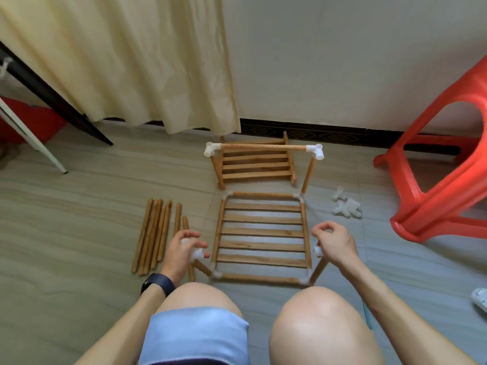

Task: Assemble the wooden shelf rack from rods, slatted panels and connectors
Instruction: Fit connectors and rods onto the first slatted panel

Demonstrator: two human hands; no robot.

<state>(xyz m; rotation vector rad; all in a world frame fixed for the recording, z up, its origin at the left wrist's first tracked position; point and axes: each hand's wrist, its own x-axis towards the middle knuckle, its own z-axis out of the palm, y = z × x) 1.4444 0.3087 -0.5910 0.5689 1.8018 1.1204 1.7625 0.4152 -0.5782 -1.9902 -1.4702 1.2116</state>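
The rack stands half built on the floor (79,219) in front of the person's knees. The base is a slatted panel (262,233) framed by rods, with two far uprights already joined by a top rod (263,147). The step in hand looks like capping the two near uprights.

To do it well, I'd push each cap straight down along its rod rather than at a slant, since both near rods lean outward and could rock loose in the base corners. I'd also turn the open sockets to face each other and toward the far corners, so the next rods slide in without twisting.

The left hand (184,248) has its fingers curled round the left connector (196,252), which sits on top of the near left rod (201,267), just outside the panel's left edge. The right hand (334,243) is curled too, fingertips drawn together. The right connector (318,250) shows at the thumb side, atop the near right rod (320,270), but I cannot tell whether the hand actually grips it.

The loose rods (152,233) lie just left of the left hand, and the spare connectors (346,206) lie beyond the right hand. A second slatted panel (257,164) stands tilted behind the far uprights.
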